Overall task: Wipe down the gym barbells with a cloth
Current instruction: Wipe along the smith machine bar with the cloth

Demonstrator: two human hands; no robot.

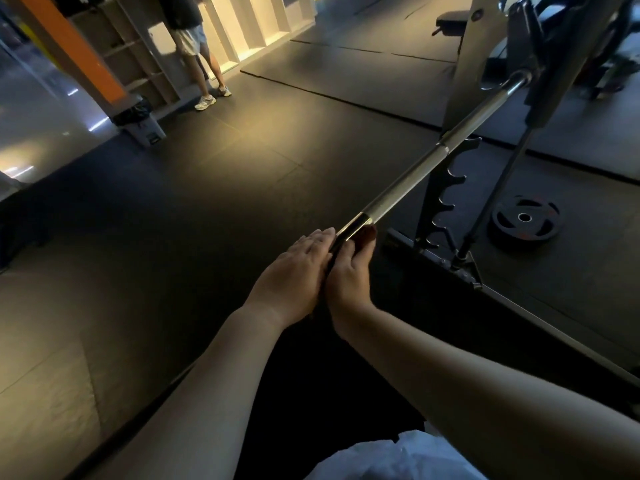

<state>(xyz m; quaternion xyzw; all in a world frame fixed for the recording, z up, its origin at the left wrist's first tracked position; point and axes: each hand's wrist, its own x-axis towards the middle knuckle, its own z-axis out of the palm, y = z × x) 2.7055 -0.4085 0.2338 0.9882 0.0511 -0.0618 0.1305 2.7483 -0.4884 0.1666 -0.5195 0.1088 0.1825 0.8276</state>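
A steel barbell runs from the rack at the upper right down to my hands in the middle of the view. My left hand lies flat against the left side of the bar's near end, fingers straight. My right hand curls round that end from the right, gripping a dark cloth wrapped on the bar. The cloth shows only as a dark strip between the hands and past the right fingertips. The tip of the bar is hidden under both hands.
The rack upright with hooks stands just right of the bar. A weight plate lies on the black mat floor. A person stands at the shelves back left, near a bin. White fabric fills the bottom edge.
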